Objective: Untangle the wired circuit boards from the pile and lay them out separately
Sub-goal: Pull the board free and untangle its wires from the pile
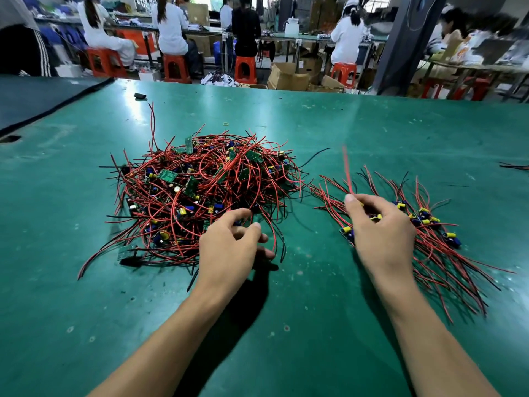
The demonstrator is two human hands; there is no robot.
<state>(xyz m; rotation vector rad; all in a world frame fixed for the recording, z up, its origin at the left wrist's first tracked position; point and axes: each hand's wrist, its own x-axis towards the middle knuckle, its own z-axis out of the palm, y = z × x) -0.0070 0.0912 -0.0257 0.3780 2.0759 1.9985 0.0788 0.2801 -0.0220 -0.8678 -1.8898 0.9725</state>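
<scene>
Tangled pile (pixel 206 190) of wired circuit boards: left-centre on green table (pixel 315 325). Laid-out row (pixel 435 233): right of pile, near it, stray leads almost meeting.

Right hand (pixel 380 230): pinches red wire (pixel 347 170) between thumb and fingers, above row. Wire blurred, board end hidden.

Left hand (pixel 232 245): fingers curled at pile's near edge. Hold on any wire: cannot tell.

Risk: pull on snagged lead drags neighbouring boards; lifted wire sweeps row, re-tangles it.

Room: bare surface on near side and beyond row; far edge well apart.
</scene>
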